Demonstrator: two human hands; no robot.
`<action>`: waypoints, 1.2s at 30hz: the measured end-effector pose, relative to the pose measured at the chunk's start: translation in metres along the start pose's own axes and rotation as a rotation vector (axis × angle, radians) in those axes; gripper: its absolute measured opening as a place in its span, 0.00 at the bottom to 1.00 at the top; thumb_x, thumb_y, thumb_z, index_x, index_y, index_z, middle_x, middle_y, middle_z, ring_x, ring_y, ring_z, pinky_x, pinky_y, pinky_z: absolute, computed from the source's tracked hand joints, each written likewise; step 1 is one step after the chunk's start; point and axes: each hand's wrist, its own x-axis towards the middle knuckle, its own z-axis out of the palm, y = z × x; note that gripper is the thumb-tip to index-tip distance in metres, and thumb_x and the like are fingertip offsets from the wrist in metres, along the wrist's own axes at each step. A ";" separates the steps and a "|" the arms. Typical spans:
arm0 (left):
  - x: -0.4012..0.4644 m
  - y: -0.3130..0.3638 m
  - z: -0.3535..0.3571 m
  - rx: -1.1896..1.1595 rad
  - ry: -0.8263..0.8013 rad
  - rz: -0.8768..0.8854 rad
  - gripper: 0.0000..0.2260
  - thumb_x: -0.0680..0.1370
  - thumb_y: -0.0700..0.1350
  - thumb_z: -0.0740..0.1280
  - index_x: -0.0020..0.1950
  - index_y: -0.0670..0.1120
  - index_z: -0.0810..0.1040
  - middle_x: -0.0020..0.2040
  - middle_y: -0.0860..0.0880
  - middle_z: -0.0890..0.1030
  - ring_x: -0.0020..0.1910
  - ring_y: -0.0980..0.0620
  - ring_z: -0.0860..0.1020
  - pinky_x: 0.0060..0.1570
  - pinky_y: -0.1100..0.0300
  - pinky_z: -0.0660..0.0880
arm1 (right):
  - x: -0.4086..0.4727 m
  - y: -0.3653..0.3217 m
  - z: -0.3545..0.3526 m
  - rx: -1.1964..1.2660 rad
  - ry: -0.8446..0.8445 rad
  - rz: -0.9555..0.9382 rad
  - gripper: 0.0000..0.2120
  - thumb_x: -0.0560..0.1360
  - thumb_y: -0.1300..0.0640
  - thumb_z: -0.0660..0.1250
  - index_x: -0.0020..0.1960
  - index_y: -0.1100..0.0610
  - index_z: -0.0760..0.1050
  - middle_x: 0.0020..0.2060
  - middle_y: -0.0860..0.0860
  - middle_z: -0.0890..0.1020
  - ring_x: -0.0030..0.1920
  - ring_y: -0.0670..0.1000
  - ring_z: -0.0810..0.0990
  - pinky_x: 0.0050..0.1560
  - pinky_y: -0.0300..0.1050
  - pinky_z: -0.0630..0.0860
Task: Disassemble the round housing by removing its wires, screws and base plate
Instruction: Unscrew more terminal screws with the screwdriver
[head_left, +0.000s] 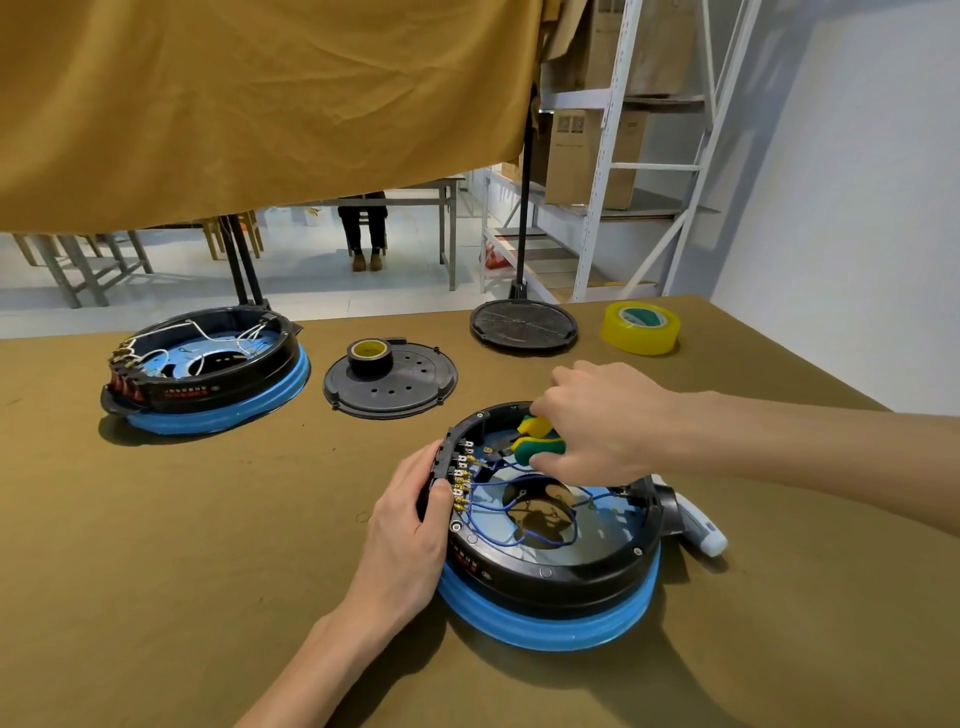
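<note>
Base plate (389, 383) was already off, lying beyond the housing (550, 551); blue wires (498, 519) still connected. Left hand (410, 525) gripped the rim, right hand (597, 421) squeezed pliers (535, 441).

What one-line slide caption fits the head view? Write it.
Left hand grips round black housing; right hand works yellow-green-handled pliers among blue wires.

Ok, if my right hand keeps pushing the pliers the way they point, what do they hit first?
Probably the row of brass terminals on the near black round housing, where the blue wires attach. The right hand aims the yellow-green-handled pliers there, though depth is unclear.
</note>
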 end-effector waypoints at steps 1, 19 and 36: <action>0.000 0.001 0.000 0.001 0.000 -0.001 0.20 0.82 0.57 0.54 0.74 0.59 0.67 0.66 0.68 0.72 0.67 0.70 0.71 0.64 0.68 0.69 | -0.003 0.001 0.002 0.018 0.016 0.010 0.28 0.77 0.34 0.60 0.63 0.55 0.78 0.47 0.54 0.75 0.48 0.57 0.76 0.39 0.48 0.71; -0.001 0.001 -0.002 0.038 0.011 -0.092 0.20 0.81 0.58 0.57 0.74 0.60 0.67 0.66 0.60 0.75 0.69 0.58 0.71 0.68 0.46 0.72 | -0.030 0.024 0.013 0.306 -0.040 0.235 0.28 0.77 0.32 0.61 0.67 0.50 0.74 0.51 0.50 0.77 0.50 0.53 0.77 0.44 0.50 0.75; 0.001 -0.007 -0.002 0.063 -0.001 -0.084 0.15 0.85 0.53 0.59 0.72 0.63 0.66 0.64 0.65 0.74 0.67 0.65 0.69 0.63 0.61 0.70 | -0.003 0.005 0.005 0.239 -0.212 0.184 0.24 0.75 0.35 0.63 0.57 0.54 0.79 0.44 0.52 0.83 0.44 0.54 0.81 0.32 0.44 0.70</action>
